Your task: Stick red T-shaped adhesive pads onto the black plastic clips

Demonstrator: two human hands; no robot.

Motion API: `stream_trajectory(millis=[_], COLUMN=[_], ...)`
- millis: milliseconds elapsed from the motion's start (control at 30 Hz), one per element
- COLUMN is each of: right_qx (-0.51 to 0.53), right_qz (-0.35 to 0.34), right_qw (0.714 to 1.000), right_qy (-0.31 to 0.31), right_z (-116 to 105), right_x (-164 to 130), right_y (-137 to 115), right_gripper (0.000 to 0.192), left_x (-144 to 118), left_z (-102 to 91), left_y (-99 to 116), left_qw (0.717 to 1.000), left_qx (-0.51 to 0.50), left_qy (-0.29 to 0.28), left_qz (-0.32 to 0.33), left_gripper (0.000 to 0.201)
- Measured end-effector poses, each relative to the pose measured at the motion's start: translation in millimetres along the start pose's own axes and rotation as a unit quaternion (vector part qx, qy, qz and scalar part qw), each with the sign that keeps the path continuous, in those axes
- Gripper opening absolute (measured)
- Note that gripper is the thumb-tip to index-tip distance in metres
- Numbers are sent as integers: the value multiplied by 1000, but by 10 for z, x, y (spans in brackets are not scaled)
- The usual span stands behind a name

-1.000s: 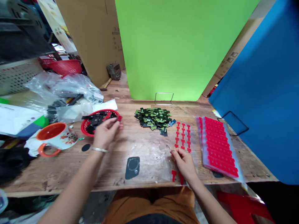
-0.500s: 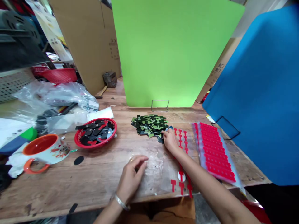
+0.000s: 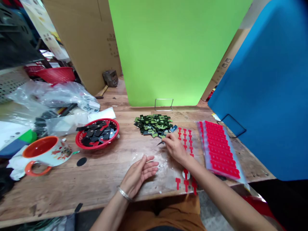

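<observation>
Between the fingertips of my right hand (image 3: 175, 147) is a small dark flat piece (image 3: 160, 142), held just in front of a pile of black and green flat pieces (image 3: 154, 124). My left hand (image 3: 141, 171) is turned palm up over the near middle of the table, fingers stretched out and holding nothing. Beneath and beside my right forearm lies a clear sheet with rows of red T-shaped stickers (image 3: 185, 141). A red basket (image 3: 98, 147) at the left contains black, grey and red pieces.
A stack of red sticker sheets (image 3: 222, 150) lies at the right. An orange-and-white mug (image 3: 57, 154) and plastic bags (image 3: 55, 96) stand at the left. Green (image 3: 178, 54) and blue (image 3: 262, 96) boards rise behind. A black disc (image 3: 81, 161) lies near the basket.
My right hand has drawn back from the pile's edge with a dark piece in its fingers. My left hand has turned palm up and opened its fingers.
</observation>
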State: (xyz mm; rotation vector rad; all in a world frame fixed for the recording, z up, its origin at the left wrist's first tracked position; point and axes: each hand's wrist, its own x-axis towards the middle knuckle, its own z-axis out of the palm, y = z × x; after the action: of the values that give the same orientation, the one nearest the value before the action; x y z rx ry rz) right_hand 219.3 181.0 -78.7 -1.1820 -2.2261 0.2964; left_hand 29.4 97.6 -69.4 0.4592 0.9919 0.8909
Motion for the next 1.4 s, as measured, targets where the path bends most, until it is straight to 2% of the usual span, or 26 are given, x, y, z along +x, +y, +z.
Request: stream_trajectory(millis=[100,133,200,267,333,400,467,600,700,867,1067,1233,1400], right_qx=[31,34,58,84,98,92,75,45,21,-12,-16,-10,-7], right_qz=[-87,-97,-101,-50,45,143,205,247,254,277,297,283,269], right_qw=[995,993,992,995,994,985,976,968,967,961,954,959,963], right_qy=[-31,-51,-52,-24,9,24,21,22,10,-15,-47,-14,21], right_z=[-118,-155,-226,-293,-359,-417,-455,-450,-390,-292,-320,-297,-243], right_x=[-308,-412,-608,-780,-926,-1042,-1121,-1142,-1085,-1006,-927,-968,-1038], right_y=[-289,-363,-439,-406,-285,-127,16,146,150,183,271,246,202], right_gripper=[30,29,32,33,27,16,10,11,11,7,8,13,12], left_x=[13,23,48,76,99,114,126,171,231,350,538,673,753], left_z=[65,85,119,144,172,212,269,405,501,636,799,886,881], left_y=[-58,-91,-162,-219,-251,-265,-275,-322,-372,-416,-429,-479,-526], left_qw=[997,995,995,998,999,999,999,998,997,995,994,993,993], left_qx=[-22,-20,-4,23,40,38,34,50,63,91,105,113,115], left_qy=[-53,-71,-80,-43,1,12,4,-21,-34,-31,-18,-27,-16], left_qz=[-56,-62,-61,-49,-36,-25,-19,-18,-16,-8,17,29,31], left_gripper=[41,37,33,35,36,33,30,25,32,25,16,13,12])
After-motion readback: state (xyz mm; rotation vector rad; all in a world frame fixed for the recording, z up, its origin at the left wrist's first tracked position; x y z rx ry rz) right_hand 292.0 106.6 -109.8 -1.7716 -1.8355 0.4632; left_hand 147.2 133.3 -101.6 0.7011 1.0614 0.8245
